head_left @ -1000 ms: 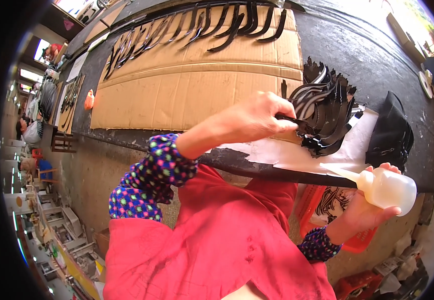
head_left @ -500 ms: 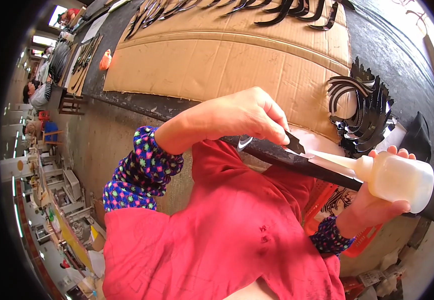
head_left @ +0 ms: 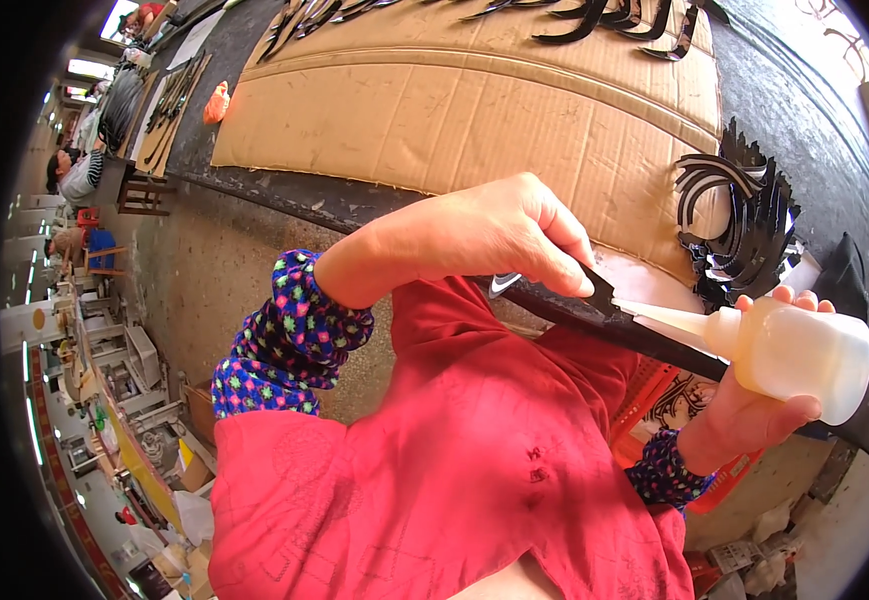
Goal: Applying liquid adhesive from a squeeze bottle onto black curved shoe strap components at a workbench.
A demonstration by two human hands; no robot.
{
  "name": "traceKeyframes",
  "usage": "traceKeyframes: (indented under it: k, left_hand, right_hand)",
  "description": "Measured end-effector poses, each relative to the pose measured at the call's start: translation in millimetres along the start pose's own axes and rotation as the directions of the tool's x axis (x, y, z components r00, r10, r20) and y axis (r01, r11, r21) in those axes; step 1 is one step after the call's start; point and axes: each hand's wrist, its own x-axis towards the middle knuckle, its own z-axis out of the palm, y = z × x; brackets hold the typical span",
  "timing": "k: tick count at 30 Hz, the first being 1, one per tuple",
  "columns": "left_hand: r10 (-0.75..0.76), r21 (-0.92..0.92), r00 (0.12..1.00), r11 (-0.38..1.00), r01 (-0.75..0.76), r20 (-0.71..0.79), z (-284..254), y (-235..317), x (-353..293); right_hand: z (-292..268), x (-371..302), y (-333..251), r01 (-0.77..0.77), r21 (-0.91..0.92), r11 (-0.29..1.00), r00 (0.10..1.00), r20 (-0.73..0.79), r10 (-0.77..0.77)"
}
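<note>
My left hand [head_left: 519,235] pinches a small black strip [head_left: 600,290] between thumb and fingers over the near edge of the table. From the right, a translucent white squeeze bottle [head_left: 804,360] lies on its side in my right hand [head_left: 739,415], its long nozzle pointing left. The nozzle tip meets the strip, or is very close to it; whether they touch I cannot tell. Just beyond the bottle sits a heap of curved black strips [head_left: 754,225] on the table. My fingers cover part of the held strip.
A large cardboard sheet [head_left: 434,125] covers much of the dark table, with curved black pieces [head_left: 594,20] along its far side. An orange crumpled item [head_left: 216,103] lies at its left. Below the table edge is a red basket [head_left: 646,388]. Another person [head_left: 79,175] sits far left.
The whole view has shifted slightly, so the table and heap appear farther right. The held strip has turned a little, and the nozzle tip is now at its right end. Both grips stay the same.
</note>
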Motion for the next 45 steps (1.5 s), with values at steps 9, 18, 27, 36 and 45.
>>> traceKeyframes:
  k: [9,18,27,36,45]
  left_hand:
    - [0.012,0.0,1.0,1.0,-0.012,0.004,1,1,-1]
    - [0.019,-0.006,1.0,1.0,-0.019,-0.015,-2,-6,1]
    - [-0.004,-0.015,1.0,1.0,0.005,0.019,-1,0,2]
    - [-0.042,-0.024,0.999,0.999,0.042,0.023,1,3,-2]
    - [-0.018,-0.02,0.999,1.0,0.019,0.034,1,1,-2]
  right_hand:
    - [1,-1,-1,0.002,-0.053,0.999,1.0,-0.02,-0.003]
    - [-24,0,3,0.037,0.033,0.999,0.995,0.095,-0.04]
    - [10,2,1,0.024,-0.09,0.996,0.995,-0.092,-0.032]
    - [10,1,1,0.009,-0.048,0.999,0.998,-0.063,-0.012]
    - [12,1,2,0.01,-0.06,0.998,0.998,-0.068,-0.014]
